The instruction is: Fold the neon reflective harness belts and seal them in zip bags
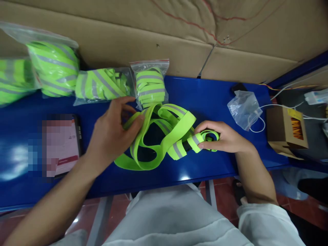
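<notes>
Loops of a neon-green reflective strap (176,131) with a grey stripe lie loosely on the blue table, in front of me. My left hand (116,130) has its thumb and fingers closed around the strap's left loops; the fingertips are partly hidden behind the band. On the other side, my right hand (217,136) pinches the strap's right end, where a black piece shows beside the green band and a small coil sits in the fingers. Just behind the loops stands a clear zip bag (151,87) packed with rolled strap of the same kind.
More bagged green straps (55,68) line the back left. A pixelated flat item (63,147) lies left of my arm. To the right are a clear plastic bag (243,107), white cables and an open cardboard box (284,130). Brown cardboard (128,37) covers the back wall.
</notes>
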Motion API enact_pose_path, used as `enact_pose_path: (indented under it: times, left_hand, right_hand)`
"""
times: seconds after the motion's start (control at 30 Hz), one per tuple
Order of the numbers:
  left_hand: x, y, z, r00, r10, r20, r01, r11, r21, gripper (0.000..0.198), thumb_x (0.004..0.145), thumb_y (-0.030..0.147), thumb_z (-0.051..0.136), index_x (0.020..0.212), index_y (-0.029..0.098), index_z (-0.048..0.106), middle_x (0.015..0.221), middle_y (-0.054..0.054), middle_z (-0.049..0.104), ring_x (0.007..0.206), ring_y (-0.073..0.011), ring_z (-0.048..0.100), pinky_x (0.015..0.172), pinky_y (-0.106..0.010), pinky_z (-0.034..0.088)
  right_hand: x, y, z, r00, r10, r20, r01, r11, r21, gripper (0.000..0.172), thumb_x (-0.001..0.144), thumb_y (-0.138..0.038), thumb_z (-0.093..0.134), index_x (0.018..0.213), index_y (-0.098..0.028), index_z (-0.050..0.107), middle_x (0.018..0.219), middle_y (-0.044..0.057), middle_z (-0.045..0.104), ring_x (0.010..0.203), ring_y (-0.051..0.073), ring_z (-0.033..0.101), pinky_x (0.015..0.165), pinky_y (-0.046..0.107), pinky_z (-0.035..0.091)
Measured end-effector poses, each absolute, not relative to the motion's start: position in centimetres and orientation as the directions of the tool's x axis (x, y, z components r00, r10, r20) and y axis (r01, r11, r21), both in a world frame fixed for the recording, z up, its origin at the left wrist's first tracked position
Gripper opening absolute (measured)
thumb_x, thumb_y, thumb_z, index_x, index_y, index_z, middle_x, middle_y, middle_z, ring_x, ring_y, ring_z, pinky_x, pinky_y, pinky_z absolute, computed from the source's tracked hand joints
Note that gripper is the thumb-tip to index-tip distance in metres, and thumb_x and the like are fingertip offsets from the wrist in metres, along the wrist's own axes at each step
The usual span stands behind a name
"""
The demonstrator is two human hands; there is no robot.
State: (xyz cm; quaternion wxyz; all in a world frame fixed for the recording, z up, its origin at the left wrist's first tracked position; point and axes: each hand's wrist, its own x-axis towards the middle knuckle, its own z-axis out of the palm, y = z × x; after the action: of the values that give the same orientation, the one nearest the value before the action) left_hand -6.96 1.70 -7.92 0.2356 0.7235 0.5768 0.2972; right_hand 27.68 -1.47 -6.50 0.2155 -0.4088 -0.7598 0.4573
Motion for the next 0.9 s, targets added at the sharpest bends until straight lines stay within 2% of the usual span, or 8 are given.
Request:
enact_pose_path:
  times: [0.07,0.1,0.17,0.27,0.47,0.63,0.77,0.9]
  left_hand:
    - [-7.1,0.3,-7.3,0.173,0.893,0.416,0.747,-0.395,0.535,0.043,0.097,0.039,0.066,0.137,0.023,0.063,0.133,-0.009,0.066,0.125,-0.0305,0.063,0.107,-0.051,0.054]
    - [-7.0,-0.6,-6.9,0.217,0.852,0.476,0.725,-0.467,0.506,0.041,0.097,0.037,0.064,0.138,0.028,0.063,0.141,-0.007,0.063,0.133,-0.0303,0.059,0.114,-0.051,0.051]
    - [-6.4,-2.6,-6.4,0.384,0.740,0.552,0.599,-0.655,0.461,0.039,0.098,0.039,0.063,0.137,0.036,0.061,0.138,-0.001,0.066,0.125,-0.0253,0.065,0.107,-0.045,0.056]
    - [-4.8,-4.6,-6.5,0.647,0.524,0.554,0.372,-0.851,0.370,0.043,0.097,0.048,0.067,0.133,0.024,0.061,0.127,-0.009,0.072,0.113,-0.0246,0.068,0.094,-0.042,0.058]
    - [-3.0,-3.8,-8.0,0.646,0.681,0.343,0.403,-0.687,0.605,0.041,0.095,0.037,0.070,0.130,0.020,0.059,0.127,-0.013,0.070,0.117,-0.0267,0.068,0.098,-0.042,0.054]
    - [-3.8,-3.1,-8.2,0.672,0.677,0.298,0.431,-0.686,0.586,0.044,0.096,0.038,0.070,0.134,0.021,0.058,0.134,-0.015,0.066,0.123,-0.0292,0.065,0.101,-0.045,0.051]
    - [-4.0,-3.1,-8.3,0.668,0.682,0.298,0.423,-0.677,0.602,0.037,0.097,0.040,0.071,0.128,0.023,0.059,0.140,-0.014,0.062,0.131,-0.0289,0.061,0.105,-0.045,0.048]
    - [-4.0,-3.0,-8.5,0.671,0.680,0.294,0.393,-0.663,0.637,0.030,0.097,0.035,0.070,0.124,0.023,0.063,0.147,-0.015,0.056,0.136,-0.0295,0.057,0.109,-0.046,0.044]
  right_hand:
    - [27.0,-2.0,-6.3,-0.571,0.816,0.086,0.373,0.351,-0.859,0.027,0.089,-0.029,0.083,0.111,-0.021,0.068,0.102,0.003,0.076,0.089,0.015,0.074,0.076,0.025,0.059]
    - [26.7,-2.3,-6.2,-0.565,0.811,0.155,0.352,0.406,-0.843,0.026,0.089,-0.026,0.082,0.110,-0.021,0.068,0.102,0.003,0.076,0.091,0.015,0.074,0.078,0.025,0.058]
    - [26.0,-2.8,-6.0,-0.556,0.780,0.287,0.323,0.522,-0.789,0.021,0.092,-0.022,0.080,0.110,-0.022,0.068,0.099,0.002,0.077,0.092,0.015,0.074,0.083,0.028,0.057]
    - [25.1,-4.0,-5.6,-0.573,0.687,0.448,0.345,0.698,-0.628,0.008,0.099,-0.024,0.071,0.108,-0.023,0.070,0.101,0.003,0.079,0.100,0.018,0.075,0.096,0.039,0.052]
    - [24.5,-5.7,-6.0,-0.668,0.557,0.494,0.468,0.830,-0.304,0.019,0.104,-0.017,0.060,0.115,-0.025,0.074,0.111,0.001,0.081,0.113,0.020,0.075,0.100,0.043,0.052]
    - [24.6,-5.3,-7.3,-0.654,0.507,0.561,0.392,0.862,-0.322,0.018,0.099,-0.013,0.065,0.112,-0.021,0.075,0.111,0.005,0.081,0.114,0.023,0.075,0.095,0.043,0.060]
    - [24.5,-5.2,-7.1,-0.678,0.476,0.560,0.393,0.879,-0.271,0.021,0.090,-0.007,0.072,0.106,-0.020,0.077,0.109,0.006,0.080,0.114,0.024,0.075,0.094,0.043,0.063]
    - [24.0,-5.1,-6.5,-0.684,0.461,0.565,0.415,0.883,-0.218,0.016,0.092,-0.009,0.071,0.100,-0.021,0.077,0.106,0.005,0.080,0.110,0.024,0.075,0.091,0.042,0.064]
